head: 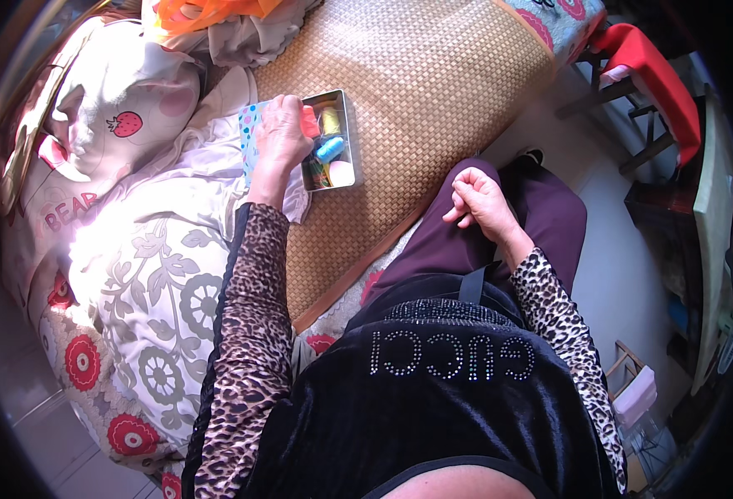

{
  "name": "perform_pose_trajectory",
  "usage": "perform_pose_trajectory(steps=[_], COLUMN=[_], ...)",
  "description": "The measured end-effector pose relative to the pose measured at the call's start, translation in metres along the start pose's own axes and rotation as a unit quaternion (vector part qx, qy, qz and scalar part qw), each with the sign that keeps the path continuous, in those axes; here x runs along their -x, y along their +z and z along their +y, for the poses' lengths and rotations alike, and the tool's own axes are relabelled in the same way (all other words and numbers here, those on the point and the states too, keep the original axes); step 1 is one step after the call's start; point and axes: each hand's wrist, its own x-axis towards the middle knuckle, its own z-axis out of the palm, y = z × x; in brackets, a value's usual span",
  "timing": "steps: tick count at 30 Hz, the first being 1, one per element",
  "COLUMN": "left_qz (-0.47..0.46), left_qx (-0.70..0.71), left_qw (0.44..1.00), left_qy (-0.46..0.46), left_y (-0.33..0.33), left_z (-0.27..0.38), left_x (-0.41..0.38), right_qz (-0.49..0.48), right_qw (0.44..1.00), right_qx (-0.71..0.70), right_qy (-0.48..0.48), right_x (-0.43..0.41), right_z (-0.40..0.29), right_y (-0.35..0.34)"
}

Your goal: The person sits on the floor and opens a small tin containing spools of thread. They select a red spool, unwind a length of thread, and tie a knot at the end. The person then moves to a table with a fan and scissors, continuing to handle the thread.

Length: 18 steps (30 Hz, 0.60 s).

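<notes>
My left hand (282,134) is over the left part of an uncovered metal box (353,150), its fingers bent down by the box's edge; what they hold cannot be made out. Beneath and left of that hand lies a lid or card with a blue-and-pink pattern (249,134). In the box are a yellow thread spool (330,121), a blue thread spool (329,150), an orange-red item (309,121), a round pale pink item (341,174) and some coloured threads. Above my thigh, my right hand (482,199) has curled fingers; whether something small is between them cannot be told.
A woven mat (398,100) covers the bed under the box. White cloth (185,150) and patterned bedding (154,312) are heaped on the left, with orange material (210,15) at the top. A stool with a red cover (666,87) and a table (716,237) stand right.
</notes>
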Motion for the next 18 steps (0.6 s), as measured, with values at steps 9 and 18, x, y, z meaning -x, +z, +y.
perform_pose_trajectory(steps=[9,18], left_qz=[0.118,0.167], left_qx=[0.067,0.275], left_qw=[0.991,0.946], left_qy=[-0.008,0.037], left_y=[-0.033,-0.060], left_z=[0.002,0.015], left_x=[0.023,0.045], right_qz=[0.004,0.000], right_qw=[1.000,1.000], right_qx=[0.017,-0.002], right_qy=[-0.005,-0.020], right_x=[0.001,0.007], right_z=[0.001,-0.005], right_y=[0.000,0.004])
